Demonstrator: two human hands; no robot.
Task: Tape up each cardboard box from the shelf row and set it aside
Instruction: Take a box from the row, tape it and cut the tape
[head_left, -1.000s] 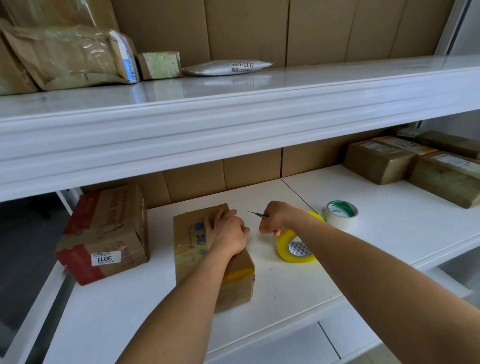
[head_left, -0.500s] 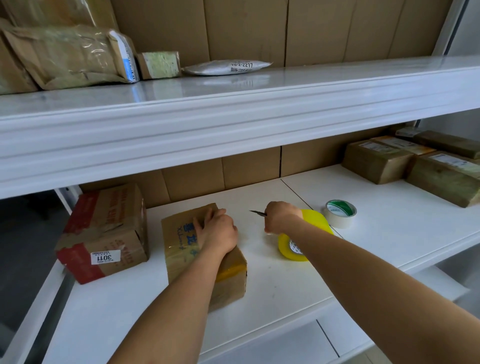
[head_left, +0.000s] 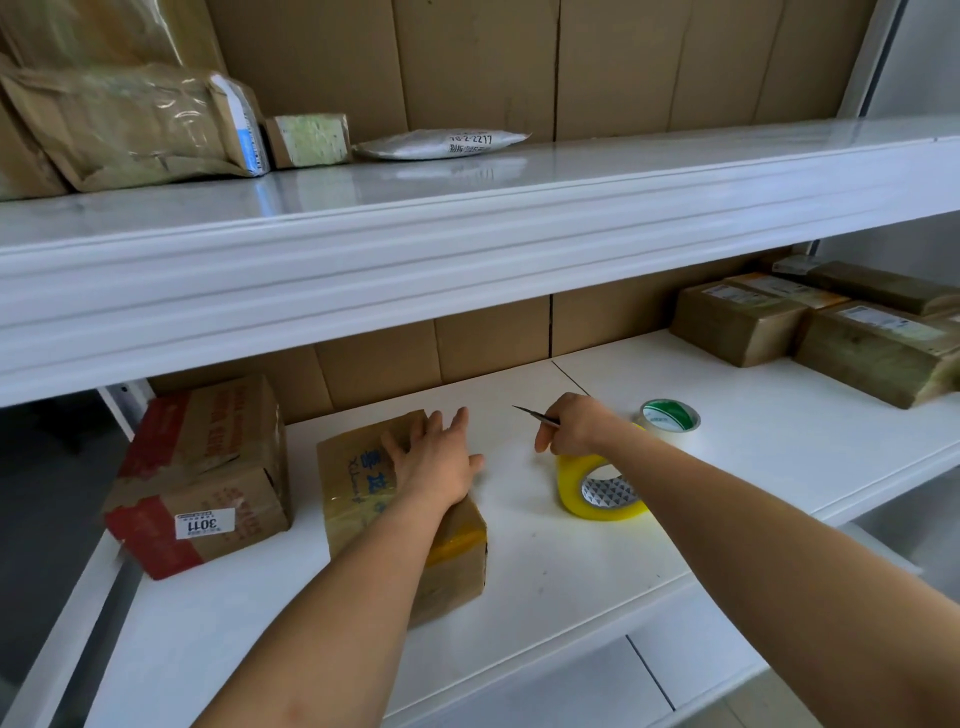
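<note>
Cardboard box (head_left: 363, 499) under flat left hand (head_left: 434, 462); right hand (head_left: 574, 426) grips blade (head_left: 532, 415).

A white shelving unit (head_left: 467, 249) fills the view, its glossy upper board (head_left: 571, 166) catching soft daylight. Brown cardboard sheets (head_left: 623, 62) line the back behind both levels, with seams showing between panels. At the left, past a white upright (head_left: 122, 405), a dim grey floor (head_left: 41, 493) lies in shadow.

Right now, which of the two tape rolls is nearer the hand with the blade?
The yellow roll, standing tilted just below the right hand. The green-and-white roll lies flat farther right.
</note>
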